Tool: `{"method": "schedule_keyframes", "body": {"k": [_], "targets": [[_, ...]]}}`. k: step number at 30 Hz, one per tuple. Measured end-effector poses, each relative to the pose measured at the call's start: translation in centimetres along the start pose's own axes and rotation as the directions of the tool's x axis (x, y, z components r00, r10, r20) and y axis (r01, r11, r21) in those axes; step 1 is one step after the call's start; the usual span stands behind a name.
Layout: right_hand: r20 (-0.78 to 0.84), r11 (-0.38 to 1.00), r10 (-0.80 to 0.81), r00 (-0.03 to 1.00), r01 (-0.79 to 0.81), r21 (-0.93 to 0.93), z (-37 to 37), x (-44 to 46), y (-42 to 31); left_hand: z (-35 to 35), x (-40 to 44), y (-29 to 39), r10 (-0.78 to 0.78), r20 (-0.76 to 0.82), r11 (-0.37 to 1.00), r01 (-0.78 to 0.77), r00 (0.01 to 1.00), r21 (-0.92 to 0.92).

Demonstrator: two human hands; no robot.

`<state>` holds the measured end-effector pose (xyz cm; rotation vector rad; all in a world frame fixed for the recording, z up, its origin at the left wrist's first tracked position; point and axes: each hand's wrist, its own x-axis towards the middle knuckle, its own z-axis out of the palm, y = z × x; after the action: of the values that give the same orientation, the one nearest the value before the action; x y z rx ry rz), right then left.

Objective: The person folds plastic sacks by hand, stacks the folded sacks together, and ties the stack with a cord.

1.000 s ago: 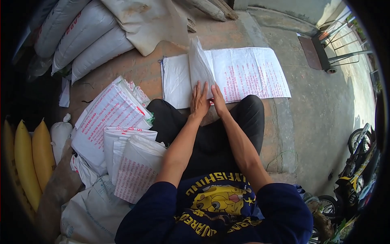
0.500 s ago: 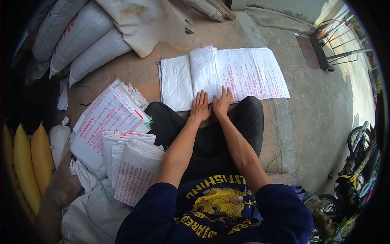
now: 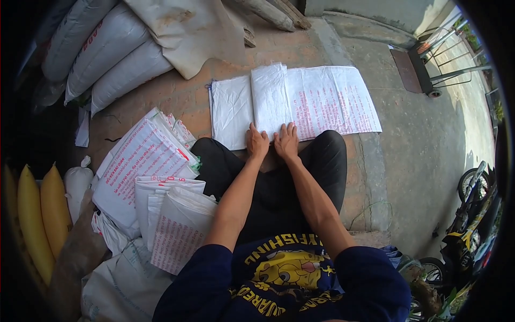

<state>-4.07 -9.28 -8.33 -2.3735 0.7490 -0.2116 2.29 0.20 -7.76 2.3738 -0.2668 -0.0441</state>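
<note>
In front of my crossed legs, a white woven plastic sack (image 3: 335, 102) with red print lies flat on the floor, and a folded white bundle (image 3: 270, 94) crosses its middle. My left hand (image 3: 257, 143) is at the near left corner of that bundle, fingers bent and closed around its edge. At the near right corner is my right hand (image 3: 286, 141), its fingertips on top of the white plastic and its thumb toward the left hand. Exactly how many layers the fingers hold is hidden.
A stack of printed white sacks (image 3: 142, 155) and some folded sacks (image 3: 179, 222) lie left of my legs. Filled white sacks (image 3: 110, 43) are piled at the upper left, yellow filled bags (image 3: 35, 214) below. A hand truck (image 3: 424, 67) and motorbike (image 3: 469, 231) are on the right.
Both hands have drawn back toward me, from lying flat on the sack to its near edge. My fingers are more bent, and the hands are slightly farther apart.
</note>
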Motion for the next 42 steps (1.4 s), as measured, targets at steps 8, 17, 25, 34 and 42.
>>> {"method": "schedule_keyframes", "body": {"k": [8,17,25,34,42], "targets": [[-0.013,0.992,-0.025,1.000,0.026,0.123,-0.3,1.1,0.3,0.8,1.8,-1.0,-0.086,-0.017,0.915,0.072,0.996,-0.397],[0.317,0.464,-0.095,0.944,-0.239,0.853,-1.5,2.8,-0.2,-2.9,-1.4,9.0,0.342,-0.299,0.885,-0.412,0.891,-0.216],[0.321,-0.001,-0.372,0.871,-0.346,0.938,2.5,2.4,2.9,-3.8,-2.4,9.1,0.537,-0.232,0.831,-0.556,0.811,-0.017],[0.479,0.326,-0.142,0.866,-0.415,0.849,-2.9,2.5,-0.7,-2.9,-1.5,6.6,0.562,-0.279,0.808,-0.589,0.778,-0.016],[0.442,0.009,-0.033,0.896,-0.442,0.897,-6.8,2.9,-2.7,-1.9,-3.6,7.3,0.682,-0.090,0.715,-0.687,0.726,-0.131]]}}
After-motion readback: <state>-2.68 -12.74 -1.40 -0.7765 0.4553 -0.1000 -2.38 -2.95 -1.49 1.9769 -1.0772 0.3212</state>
